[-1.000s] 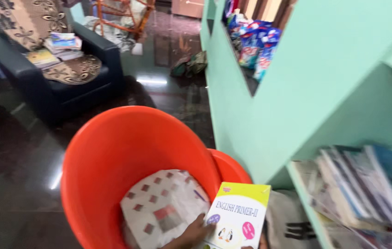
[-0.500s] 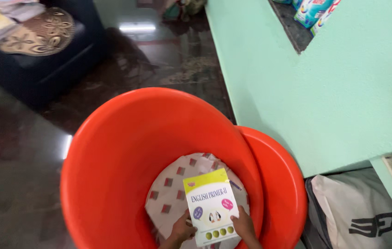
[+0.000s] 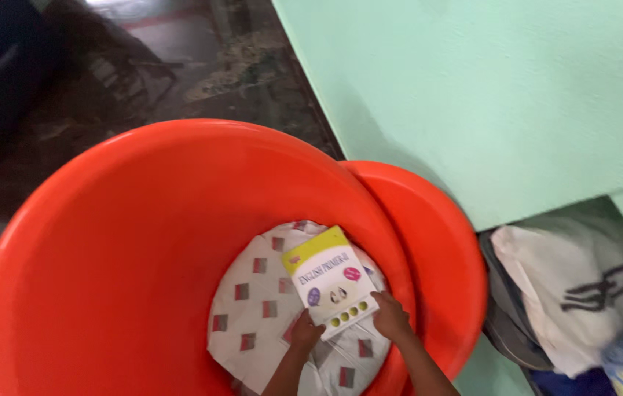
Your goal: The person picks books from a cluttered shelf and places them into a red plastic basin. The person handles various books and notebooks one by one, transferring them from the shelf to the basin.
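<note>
Deep inside a large orange plastic tub [image 3: 143, 220], both my hands hold a thin white booklet [image 3: 328, 281] with a yellow top band. My left hand [image 3: 304, 334] grips its lower left corner and my right hand [image 3: 390, 317] its lower right corner. The booklet lies low over a white sheet [image 3: 260, 308] patterned with small red and grey squares that covers the tub's bottom.
A second orange tub [image 3: 443, 264] is nested behind the first on the right. A mint-green wall [image 3: 487, 95] rises just beyond. A white bag with dark markings [image 3: 583, 286] lies at the right. Dark glossy floor [image 3: 106, 81] stretches to the upper left.
The booklet has gone from the tub's rim down to its bottom, with both hands on it. The view has tipped down, losing the armchair and bookshelf.
</note>
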